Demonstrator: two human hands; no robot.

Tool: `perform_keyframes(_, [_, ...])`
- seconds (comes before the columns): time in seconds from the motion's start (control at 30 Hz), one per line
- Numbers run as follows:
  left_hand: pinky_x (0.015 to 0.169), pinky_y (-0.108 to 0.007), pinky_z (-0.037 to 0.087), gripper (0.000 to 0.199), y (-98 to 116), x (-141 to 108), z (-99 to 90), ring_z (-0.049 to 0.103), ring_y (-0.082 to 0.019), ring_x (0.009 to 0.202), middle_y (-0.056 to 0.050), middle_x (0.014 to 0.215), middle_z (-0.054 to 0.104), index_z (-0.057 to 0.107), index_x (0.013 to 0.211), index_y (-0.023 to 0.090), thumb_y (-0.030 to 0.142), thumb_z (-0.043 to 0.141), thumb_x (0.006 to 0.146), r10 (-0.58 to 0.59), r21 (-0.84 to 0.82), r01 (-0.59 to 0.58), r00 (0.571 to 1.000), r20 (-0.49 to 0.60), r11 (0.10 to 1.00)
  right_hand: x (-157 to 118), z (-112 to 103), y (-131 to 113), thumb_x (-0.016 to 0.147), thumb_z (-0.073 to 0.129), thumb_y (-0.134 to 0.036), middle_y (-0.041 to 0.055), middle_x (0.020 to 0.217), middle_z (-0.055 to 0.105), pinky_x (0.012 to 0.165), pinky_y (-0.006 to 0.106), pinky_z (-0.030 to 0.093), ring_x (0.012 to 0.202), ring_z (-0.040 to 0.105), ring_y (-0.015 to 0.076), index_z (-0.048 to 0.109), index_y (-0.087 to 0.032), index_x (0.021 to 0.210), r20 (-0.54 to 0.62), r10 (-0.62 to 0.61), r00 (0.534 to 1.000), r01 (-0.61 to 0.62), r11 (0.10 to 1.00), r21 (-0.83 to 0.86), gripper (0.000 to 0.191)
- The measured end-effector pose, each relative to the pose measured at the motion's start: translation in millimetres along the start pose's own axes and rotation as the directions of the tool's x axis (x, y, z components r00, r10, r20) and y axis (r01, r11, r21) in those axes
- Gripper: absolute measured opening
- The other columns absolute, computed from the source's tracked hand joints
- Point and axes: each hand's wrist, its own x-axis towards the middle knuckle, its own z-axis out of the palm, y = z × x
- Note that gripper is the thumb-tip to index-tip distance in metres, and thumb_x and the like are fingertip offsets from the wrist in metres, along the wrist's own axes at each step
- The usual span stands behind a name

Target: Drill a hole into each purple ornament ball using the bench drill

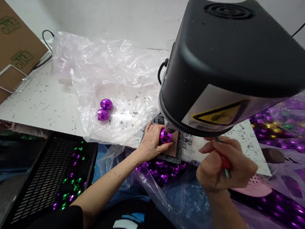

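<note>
A shiny purple faceted ball (165, 137) sits under the tip of a black drill-press-like machine (227, 57). My left hand (154, 139) grips this ball from its left side, over a brown board (173, 148) on the machine's dark base. My right hand (226, 165) is closed around a lever with a red part (224, 160), right of the machine head. Two more purple balls (106, 104) lie on clear plastic film at the left. Many purple balls (160, 170) rest in a plastic bag at my lap, below the base.
Crumpled clear plastic (114, 61) covers part of the white table (41, 101), which bears dark flecks. A cardboard box (11, 45) stands far left. Below it, a black crate (45, 176) holds green and purple beads. Purple balls in plastic bags (294, 141) fill the right, near a pink shoe (255, 187).
</note>
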Motion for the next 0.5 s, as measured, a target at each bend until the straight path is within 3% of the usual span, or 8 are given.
perform_keyframes(0.27, [0.121,-0.052,0.025,0.036,0,1,0.0,0.060,-0.026,0.110,-0.007,0.108,0.065,0.054,0.116,0.021,0.036,0.069,0.087,-0.010,-0.012,0.010,1.000,0.009,1.000,-6,3,0,0.085,0.053,-0.023,-0.0012,0.059,0.050,0.064,0.035,0.052,0.058,0.055,0.0137,0.060,-0.021,0.083,-0.047,0.030,0.998,-0.032,0.999,-0.039,0.008])
perform_keyframes(0.5, [0.120,-0.053,0.027,0.039,1,0,-1.5,0.060,-0.027,0.113,-0.007,0.108,0.066,0.053,0.120,0.022,0.034,0.070,0.087,-0.003,-0.019,0.004,1.000,0.009,1.000,-24,3,7,0.082,0.054,-0.019,0.0007,0.068,0.059,0.071,0.037,0.056,0.069,0.063,0.0164,0.062,-0.019,0.094,0.001,0.075,0.997,-0.075,0.997,-0.013,0.015])
